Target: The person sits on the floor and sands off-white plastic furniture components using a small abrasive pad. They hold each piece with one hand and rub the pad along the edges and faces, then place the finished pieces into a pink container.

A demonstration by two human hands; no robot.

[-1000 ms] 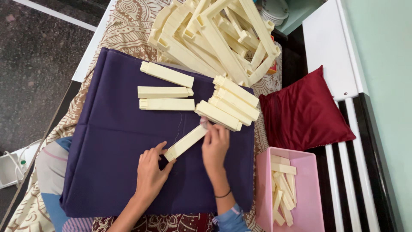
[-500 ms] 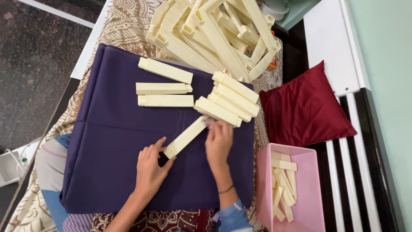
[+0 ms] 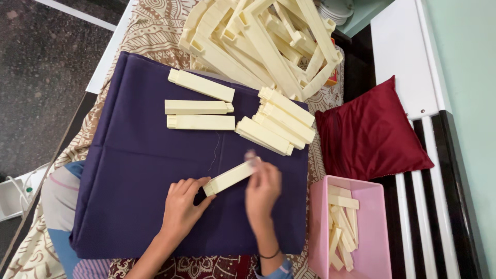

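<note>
Hands [image 3: 222, 199] grip cream bar [image 3: 229, 177] near stacked bars [image 3: 276, 121].

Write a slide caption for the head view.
Both hands hold a cream bar over purple cloth.

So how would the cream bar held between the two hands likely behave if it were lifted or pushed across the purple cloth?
The cream bar looks like rigid moulded plastic, so it would probably stay straight, not flop. Its flat, squared sides suggest it would slide rather than roll. The left hand and right hand steady it by fingertips at each end, hinting it is fairly light. The purple cloth may bunch under a push.
</note>
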